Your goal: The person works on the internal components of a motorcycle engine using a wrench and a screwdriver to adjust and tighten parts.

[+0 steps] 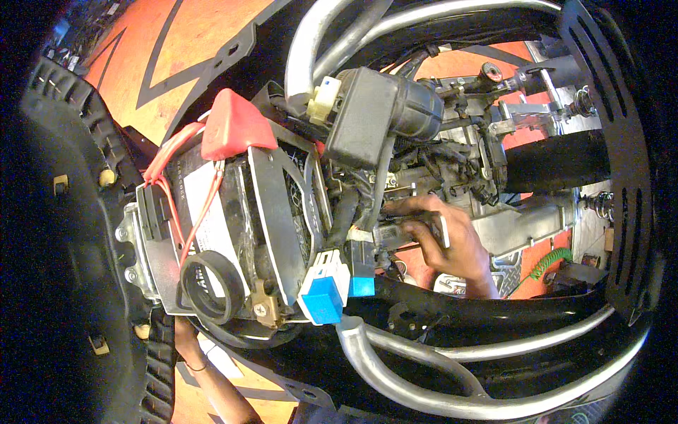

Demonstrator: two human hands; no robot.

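Note:
My right hand [455, 244] reaches up through the opening in the scooter's frame, among the dark hoses and engine parts. Its fingers are curled around a thin piece with a bright metal edge [444, 231], whose kind I cannot make out. The fingertips are close to a black connector block [387, 235]. At the lower left, my left hand [186, 340] goes in beneath the battery area beside the raised seat; its fingers are hidden. Above it sit the battery [205, 212] with red wires, a red rubber cover [236, 124] and a black rubber ring [212, 287].
Silver grab-rail tubes [417, 392] curve along the near and far sides. A black box with a hose [364, 116] stands over the middle. Blue-and-white connectors [323, 297] hang near the frame. The underside of a black seat [63, 233] fills the left, and a tyre [558, 161] shows at right.

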